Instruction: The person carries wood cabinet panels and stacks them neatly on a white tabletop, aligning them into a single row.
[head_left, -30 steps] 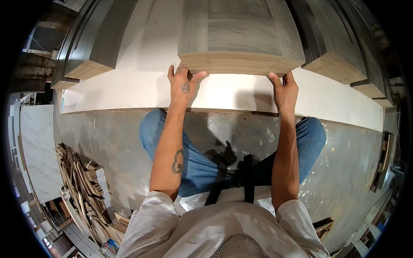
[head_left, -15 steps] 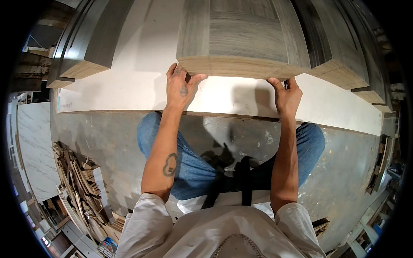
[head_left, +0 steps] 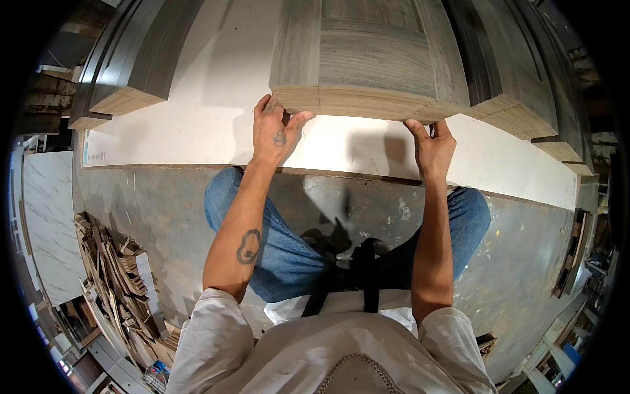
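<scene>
A thick stack of grey wood-grain door panels point(head_left: 374, 62) lies on a white board, its pale wooden edges facing me. At the stack's near left corner is my left hand point(head_left: 277, 131), thumb against the front edge and the other fingers bent around the corner. My right hand point(head_left: 433, 144) grips the same near edge toward its right end, thumb pressed to the front. Its other fingers are partly hidden by the panels. Both forearms reach forward over my bent knees.
More grey panel stacks stand to the left point(head_left: 141, 72) and right point(head_left: 515, 85) on the white board point(head_left: 216, 141). Below it is a stained concrete floor point(head_left: 525, 243). Wood offcuts point(head_left: 111, 276) are heaped at lower left, near a marble-patterned sheet point(head_left: 49, 217).
Both hands keep their grip at the near edge of the stack. The whole view has shifted slightly, and my left forearm sits a little farther left.
</scene>
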Demonstrator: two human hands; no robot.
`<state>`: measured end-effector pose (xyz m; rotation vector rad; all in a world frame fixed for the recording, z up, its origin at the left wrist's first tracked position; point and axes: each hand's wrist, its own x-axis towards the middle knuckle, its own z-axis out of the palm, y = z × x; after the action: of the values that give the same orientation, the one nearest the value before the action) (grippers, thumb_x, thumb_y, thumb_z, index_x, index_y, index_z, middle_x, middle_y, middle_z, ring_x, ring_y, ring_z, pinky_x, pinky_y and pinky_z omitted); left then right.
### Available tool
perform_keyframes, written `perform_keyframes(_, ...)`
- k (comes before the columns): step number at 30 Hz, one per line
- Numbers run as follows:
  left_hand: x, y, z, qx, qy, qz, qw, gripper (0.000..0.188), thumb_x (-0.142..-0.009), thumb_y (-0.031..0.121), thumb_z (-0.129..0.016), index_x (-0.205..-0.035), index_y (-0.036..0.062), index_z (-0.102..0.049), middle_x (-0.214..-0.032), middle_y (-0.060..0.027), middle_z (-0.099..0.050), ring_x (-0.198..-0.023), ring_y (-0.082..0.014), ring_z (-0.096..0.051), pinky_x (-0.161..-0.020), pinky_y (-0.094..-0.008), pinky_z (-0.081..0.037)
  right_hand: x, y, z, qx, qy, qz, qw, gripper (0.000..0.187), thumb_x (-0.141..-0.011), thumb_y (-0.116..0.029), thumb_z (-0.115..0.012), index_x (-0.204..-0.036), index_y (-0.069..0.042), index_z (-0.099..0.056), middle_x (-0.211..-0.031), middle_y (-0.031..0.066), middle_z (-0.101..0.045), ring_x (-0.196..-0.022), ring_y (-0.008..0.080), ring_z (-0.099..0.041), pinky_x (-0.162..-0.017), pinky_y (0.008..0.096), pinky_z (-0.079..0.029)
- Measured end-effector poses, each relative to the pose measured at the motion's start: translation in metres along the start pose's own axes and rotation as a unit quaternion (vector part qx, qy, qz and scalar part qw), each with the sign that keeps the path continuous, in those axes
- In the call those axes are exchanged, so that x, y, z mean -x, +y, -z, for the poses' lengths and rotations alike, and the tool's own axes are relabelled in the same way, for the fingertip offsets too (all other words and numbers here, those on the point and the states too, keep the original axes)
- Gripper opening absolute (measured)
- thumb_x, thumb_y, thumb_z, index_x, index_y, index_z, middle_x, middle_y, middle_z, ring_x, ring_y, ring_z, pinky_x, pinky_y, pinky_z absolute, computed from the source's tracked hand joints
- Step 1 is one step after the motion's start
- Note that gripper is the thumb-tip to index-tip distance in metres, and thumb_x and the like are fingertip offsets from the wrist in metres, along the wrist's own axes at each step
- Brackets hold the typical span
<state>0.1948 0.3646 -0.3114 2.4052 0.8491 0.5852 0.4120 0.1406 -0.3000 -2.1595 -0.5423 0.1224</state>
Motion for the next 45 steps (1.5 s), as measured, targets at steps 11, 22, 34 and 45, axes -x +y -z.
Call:
perform_keyframes(11, -0.005, 0.016, 0.005, -0.031, 0.007, 0.012, 0.999, 0.063, -0.078, 0.053, -0.066, -0.085, -0.0094, -0.068, -0.115, -0.0245, -0.062, -0.135, -0.0314, -0.037, -0.114, -0.0459, -0.018, -0.005, 0.000, 0.003, 0.054, 0.047, 0.149, 0.986, 0.035, -0.071, -0.023, -0.080, -0.076, 0.005, -0.059, -0.068, 0.0140, -0.053, -0.066, 0.0332, -0.046, -0.068, 0.0439, -0.040)
perform_keyframes(22, -0.004, 0.021, 0.003, 0.000, 0.006, 0.059, 0.998, 0.053, -0.072, 0.047, -0.075, -0.088, -0.0025, -0.071, -0.084, -0.0160, -0.067, -0.088, -0.0265, -0.061, -0.115, -0.0432, -0.021, -0.003, 0.020, -0.001, 0.113, 0.007, 0.085, 0.990, 0.037, -0.079, -0.035, -0.074, -0.078, 0.001, -0.063, -0.064, 0.0124, -0.056, -0.074, 0.0278, -0.052, -0.105, 0.0429, -0.032)
perform_keyframes(34, -0.006, 0.014, 0.001, -0.001, 0.012, 0.026, 1.000, 0.049, -0.075, 0.041, -0.077, -0.099, -0.0004, -0.068, -0.095, -0.0196, -0.066, -0.091, -0.0297, -0.061, -0.115, -0.0421, -0.022, -0.003, 0.026, -0.002, 0.127, 0.009, 0.080, 0.989, 0.036, -0.082, -0.036, -0.071, -0.085, -0.001, -0.065, -0.072, 0.0122, -0.064, -0.078, 0.0299, -0.058, -0.107, 0.0430, -0.028)
perform_keyframes(45, -0.019, -0.010, -0.012, 0.737, -0.020, 0.081, 0.671, 0.050, -0.098, 0.031, -0.044, -0.139, 0.0022, -0.038, -0.139, -0.0115, -0.044, -0.126, -0.0255, -0.042, -0.109, -0.0391, -0.030, -0.005, 0.052, -0.005, -0.312, -0.020, 0.009, 0.950, 0.050, -0.090, -0.017, -0.048, -0.136, 0.004, -0.045, -0.131, 0.0178, -0.054, -0.121, 0.0260, -0.051, -0.103, 0.0311, -0.036)
